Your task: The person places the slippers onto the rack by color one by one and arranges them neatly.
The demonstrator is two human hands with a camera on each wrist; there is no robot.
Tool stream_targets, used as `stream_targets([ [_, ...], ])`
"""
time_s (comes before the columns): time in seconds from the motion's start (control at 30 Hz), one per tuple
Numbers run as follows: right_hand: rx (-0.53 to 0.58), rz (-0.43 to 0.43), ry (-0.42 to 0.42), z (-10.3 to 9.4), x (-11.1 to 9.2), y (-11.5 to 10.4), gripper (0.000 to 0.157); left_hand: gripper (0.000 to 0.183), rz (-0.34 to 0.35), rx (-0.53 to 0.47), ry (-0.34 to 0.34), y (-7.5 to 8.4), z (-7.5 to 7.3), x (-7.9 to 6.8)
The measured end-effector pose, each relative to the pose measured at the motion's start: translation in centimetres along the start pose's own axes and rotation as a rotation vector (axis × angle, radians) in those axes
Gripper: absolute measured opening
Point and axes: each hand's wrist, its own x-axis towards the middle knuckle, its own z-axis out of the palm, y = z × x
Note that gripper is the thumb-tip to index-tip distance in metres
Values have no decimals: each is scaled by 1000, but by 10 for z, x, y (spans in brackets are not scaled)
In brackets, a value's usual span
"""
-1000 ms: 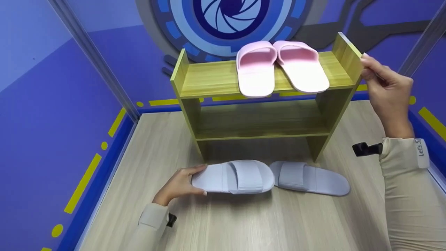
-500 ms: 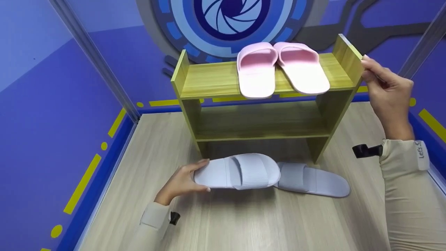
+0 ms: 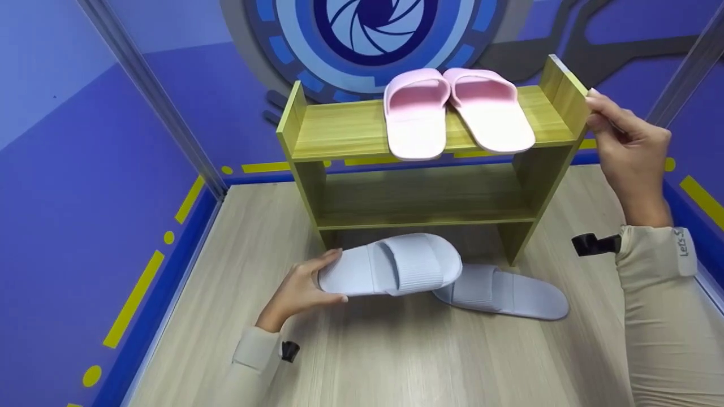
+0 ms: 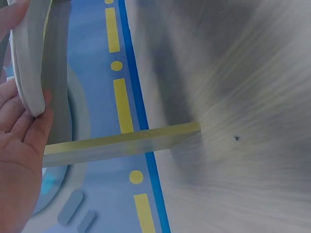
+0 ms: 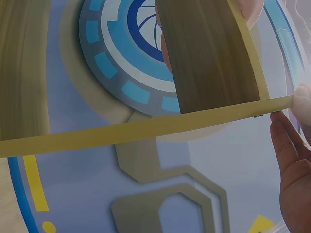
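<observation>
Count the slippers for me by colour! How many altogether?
Pink slippers: 2, both on top of the shelf
Light grey slippers: 2, one in the left hand
Total: 4 slippers

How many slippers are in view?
4. A pink slipper and its twin sit on the top shelf, the left hand holds a gray slipper, and its mate lies on the floor, partly covered. Others could be hidden.
</observation>
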Motion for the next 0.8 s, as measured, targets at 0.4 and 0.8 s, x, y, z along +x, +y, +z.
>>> stream_targets([
  [0.4, 19, 4, 6, 1, 0, -3, 22, 85, 50, 3, 166, 9, 7, 8],
  [0.8, 37, 4, 5, 1, -1, -3, 23, 84, 3, -18, 298, 18, 18, 19],
])
